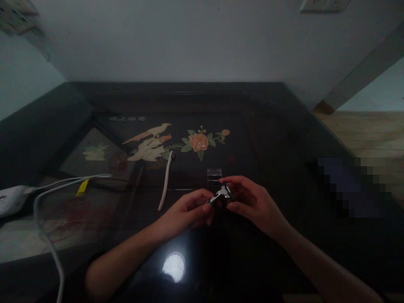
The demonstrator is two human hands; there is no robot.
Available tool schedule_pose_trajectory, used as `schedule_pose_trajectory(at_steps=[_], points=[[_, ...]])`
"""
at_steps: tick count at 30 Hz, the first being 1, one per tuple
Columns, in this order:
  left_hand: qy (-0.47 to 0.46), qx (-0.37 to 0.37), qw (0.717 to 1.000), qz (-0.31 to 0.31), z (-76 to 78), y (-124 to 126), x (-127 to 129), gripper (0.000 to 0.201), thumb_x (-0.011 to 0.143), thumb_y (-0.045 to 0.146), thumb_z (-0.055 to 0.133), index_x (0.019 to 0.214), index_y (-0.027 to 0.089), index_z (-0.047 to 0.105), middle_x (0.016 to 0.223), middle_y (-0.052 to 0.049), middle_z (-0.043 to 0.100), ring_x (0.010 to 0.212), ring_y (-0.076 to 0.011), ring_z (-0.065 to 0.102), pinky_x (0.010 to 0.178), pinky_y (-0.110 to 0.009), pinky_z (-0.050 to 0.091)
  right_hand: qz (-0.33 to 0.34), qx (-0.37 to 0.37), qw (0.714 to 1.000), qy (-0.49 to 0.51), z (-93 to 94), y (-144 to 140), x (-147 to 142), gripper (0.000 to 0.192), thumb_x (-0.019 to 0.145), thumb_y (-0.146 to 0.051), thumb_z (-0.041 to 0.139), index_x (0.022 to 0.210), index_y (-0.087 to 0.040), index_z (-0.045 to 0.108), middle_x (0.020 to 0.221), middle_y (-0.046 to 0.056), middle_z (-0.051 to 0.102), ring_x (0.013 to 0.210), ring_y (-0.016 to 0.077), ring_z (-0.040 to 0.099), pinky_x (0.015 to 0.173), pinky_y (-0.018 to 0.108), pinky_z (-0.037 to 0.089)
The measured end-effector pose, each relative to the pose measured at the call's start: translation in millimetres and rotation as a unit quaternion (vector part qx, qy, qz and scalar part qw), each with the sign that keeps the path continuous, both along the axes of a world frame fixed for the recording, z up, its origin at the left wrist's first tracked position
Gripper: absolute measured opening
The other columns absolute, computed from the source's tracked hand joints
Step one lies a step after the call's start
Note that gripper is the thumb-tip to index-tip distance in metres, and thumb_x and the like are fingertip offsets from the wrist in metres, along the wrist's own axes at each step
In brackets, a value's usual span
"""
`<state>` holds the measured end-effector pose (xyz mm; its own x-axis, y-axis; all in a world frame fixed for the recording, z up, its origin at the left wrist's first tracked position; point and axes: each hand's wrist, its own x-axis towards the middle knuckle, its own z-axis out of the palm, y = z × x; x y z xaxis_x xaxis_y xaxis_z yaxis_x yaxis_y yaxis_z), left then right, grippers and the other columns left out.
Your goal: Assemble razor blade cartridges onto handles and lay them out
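Note:
A silver, T-shaped razor [223, 192] with a dark head is held in front of me, above the glossy black table [271, 160]. My left hand [192, 207] pinches its handle end between thumb and fingers. At the head end, the thumb and fingers of my right hand [252, 202] close around the dark edge. Just beyond the razor lies a small clear plastic case [214, 173], partly hidden by my fingers. To the left rests a slim white stick with a dark tip [166, 181], which looks like a toothbrush.
Grey-white cables [47, 229] run from a white power strip [12, 200] at the left, one bearing a yellow tag [82, 187]. A bird-and-flower picture [198, 143] decorates the tabletop. A blurred dark object [347, 189] is at the right, and a wall [176, 42] stands behind.

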<state>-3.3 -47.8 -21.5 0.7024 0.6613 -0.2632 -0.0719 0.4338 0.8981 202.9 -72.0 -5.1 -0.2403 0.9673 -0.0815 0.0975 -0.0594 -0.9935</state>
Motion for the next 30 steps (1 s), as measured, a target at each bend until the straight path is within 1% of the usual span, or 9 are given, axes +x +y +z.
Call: schedule_pose_trajectory(at_steps=[3,6,8,11,16,19,22,26,30], points=[[-0.020,-0.047,0.999,-0.006,-1.2,-1,-2,0.052,0.081,0.065,0.057,0.082,0.013,0.059,0.058,0.005,0.037,0.049,-0.0070,0.026,0.046,-0.022,0.015,0.013,-0.001,0.999,0.045,3.3,-3,-3,0.041,0.076,-0.036,0.075,0.113,-0.024,0.062,0.089,0.001,0.064,0.078,0.0132,0.061,0.068,0.024,0.050],[-0.041,-0.107,0.992,-0.054,-4.8,-2,-3,0.060,0.084,0.072,0.042,0.070,0.015,0.053,0.055,0.007,0.028,0.048,-0.0072,0.019,0.046,-0.024,0.011,0.035,-0.001,0.997,0.068,4.6,-5,-6,0.045,0.077,-0.040,0.075,0.116,-0.024,0.061,0.089,0.001,0.065,0.076,0.0123,0.060,0.067,0.023,0.049],[-0.048,-0.126,0.988,-0.072,-6.9,-2,-4,0.061,0.086,0.072,0.038,0.067,0.016,0.048,0.055,0.006,0.028,0.048,-0.0075,0.020,0.047,-0.025,0.011,0.041,-0.002,0.997,0.068,4.6,-7,-7,0.046,0.077,-0.043,0.074,0.117,-0.025,0.061,0.090,0.001,0.065,0.076,0.0125,0.060,0.067,0.024,0.048],[-0.058,-0.124,0.988,-0.068,-7.2,-3,-5,0.058,0.087,0.069,0.042,0.064,0.016,0.045,0.056,0.006,0.028,0.050,-0.0077,0.022,0.048,-0.025,0.014,0.043,-0.005,0.997,0.061,5.4,-9,-8,0.049,0.078,-0.047,0.073,0.118,-0.024,0.060,0.092,0.002,0.066,0.078,0.0133,0.061,0.068,0.025,0.048],[-0.046,-0.112,0.991,-0.064,-4.0,-3,-4,0.056,0.084,0.067,0.049,0.063,0.015,0.049,0.054,0.006,0.030,0.049,-0.0071,0.024,0.048,-0.025,0.016,0.031,0.003,0.999,0.020,7.4,-11,-11,0.049,0.078,-0.046,0.073,0.120,-0.024,0.059,0.091,0.003,0.067,0.076,0.0143,0.061,0.066,0.026,0.049],[-0.039,-0.094,0.995,-0.017,-4.1,-4,-1,0.046,0.083,0.059,0.059,0.074,0.014,0.053,0.057,0.007,0.033,0.048,-0.0054,0.023,0.045,-0.022,0.015,0.010,0.006,1.000,0.002,5.9,-10,-11,0.042,0.079,-0.041,0.073,0.116,-0.025,0.060,0.091,0.003,0.067,0.077,0.0153,0.063,0.067,0.027,0.050],[-0.044,-0.051,0.997,0.042,-5.5,-6,1,0.035,0.083,0.047,0.066,0.098,0.018,0.054,0.062,0.008,0.038,0.047,-0.0042,0.026,0.043,-0.018,0.016,-0.024,0.005,1.000,-0.012,2.5,-7,-9,0.036,0.079,-0.037,0.072,0.110,-0.024,0.061,0.089,0.003,0.068,0.078,0.0161,0.063,0.067,0.028,0.051],[-0.029,0.023,0.996,0.075,-7.3,-9,2,0.042,0.086,0.037,0.066,0.122,0.027,0.046,0.073,0.006,0.048,0.050,-0.0039,0.037,0.042,-0.014,0.025,-0.046,0.006,0.999,-0.013,-1.7,-3,-7,0.033,0.079,-0.035,0.070,0.108,-0.023,0.062,0.089,0.003,0.067,0.079,0.0161,0.063,0.067,0.028,0.052],[-0.008,0.036,0.993,0.109,-6.9,-9,2,0.043,0.088,0.035,0.063,0.126,0.029,0.044,0.074,0.006,0.049,0.045,-0.0029,0.037,0.038,-0.013,0.024,-0.054,0.000,0.998,-0.013,-4.0,-1,-8,0.031,0.079,-0.034,0.069,0.106,-0.021,0.061,0.082,0.001,0.063,0.069,0.0131,0.060,0.062,0.026,0.050]])
